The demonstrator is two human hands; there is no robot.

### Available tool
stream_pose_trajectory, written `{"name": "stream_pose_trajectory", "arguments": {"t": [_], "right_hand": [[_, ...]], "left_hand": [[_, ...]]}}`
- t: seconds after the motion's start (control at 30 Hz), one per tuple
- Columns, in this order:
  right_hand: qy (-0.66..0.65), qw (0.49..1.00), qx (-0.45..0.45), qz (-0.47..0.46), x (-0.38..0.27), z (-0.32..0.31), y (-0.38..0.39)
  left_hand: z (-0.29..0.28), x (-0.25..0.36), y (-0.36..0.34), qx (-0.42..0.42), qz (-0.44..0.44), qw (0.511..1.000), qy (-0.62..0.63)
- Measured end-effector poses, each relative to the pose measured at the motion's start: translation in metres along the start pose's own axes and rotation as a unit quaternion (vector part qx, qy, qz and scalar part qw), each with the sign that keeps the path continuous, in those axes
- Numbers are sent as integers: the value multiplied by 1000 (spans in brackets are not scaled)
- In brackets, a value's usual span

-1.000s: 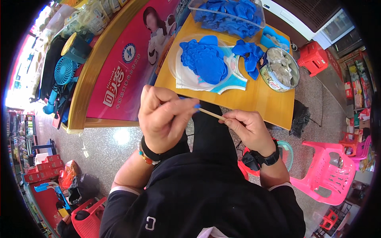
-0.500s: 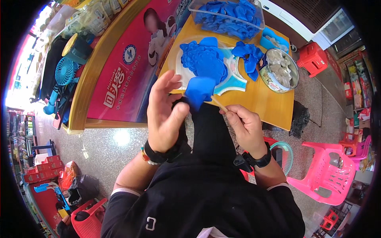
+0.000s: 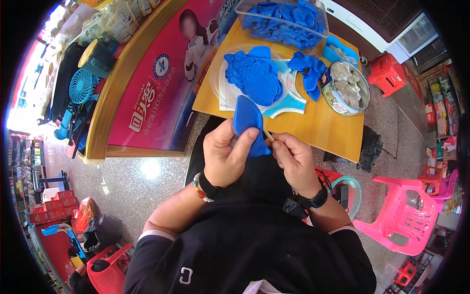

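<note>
Over my lap, my left hand [image 3: 223, 159] is closed on a blue petal-shaped piece [image 3: 246, 116], pinching it between thumb and fingers. Its top rises to a rounded point, and a loose lower part hangs below the thumb. My right hand [image 3: 297, 161] grips a thin tan stick [image 3: 268, 135], whose far end meets the right side of the blue piece. I cannot tell whether the two are joined. Beyond my hands, a pile of similar blue pieces [image 3: 254, 81] lies on a round pale tray [image 3: 219, 81] on the yellow table [image 3: 320, 127].
A clear bin [image 3: 289, 27] of blue pieces stands at the table's far side. A few loose blue pieces [image 3: 308, 73] lie beside a round tin [image 3: 342, 109] holding greyish pieces. There is a small blue box [image 3: 332, 51] behind it. Pink chair [image 3: 406, 215] at right; counter [image 3: 110, 98] at left.
My left hand has come down and closed on the blue piece, which now stands more upright and nearer to me. My right hand, with the stick, has shifted slightly left.
</note>
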State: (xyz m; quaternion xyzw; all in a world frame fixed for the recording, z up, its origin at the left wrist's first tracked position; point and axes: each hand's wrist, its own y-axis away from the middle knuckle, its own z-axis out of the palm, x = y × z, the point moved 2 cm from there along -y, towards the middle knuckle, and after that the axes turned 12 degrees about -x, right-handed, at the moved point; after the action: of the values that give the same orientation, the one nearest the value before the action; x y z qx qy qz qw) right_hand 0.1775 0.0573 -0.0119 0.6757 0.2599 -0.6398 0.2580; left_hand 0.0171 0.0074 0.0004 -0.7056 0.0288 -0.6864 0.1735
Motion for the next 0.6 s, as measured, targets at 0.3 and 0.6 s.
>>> {"name": "stream_pose_trajectory", "arguments": {"t": [0.3,0.6], "right_hand": [[201,975,-3,-93,-5,-8,-6],[147,982,15,-117,-7,0,0]], "left_hand": [[-24,16,-5,-11,-75,990,117],[-25,11,-8,19,-97,967,233]]}}
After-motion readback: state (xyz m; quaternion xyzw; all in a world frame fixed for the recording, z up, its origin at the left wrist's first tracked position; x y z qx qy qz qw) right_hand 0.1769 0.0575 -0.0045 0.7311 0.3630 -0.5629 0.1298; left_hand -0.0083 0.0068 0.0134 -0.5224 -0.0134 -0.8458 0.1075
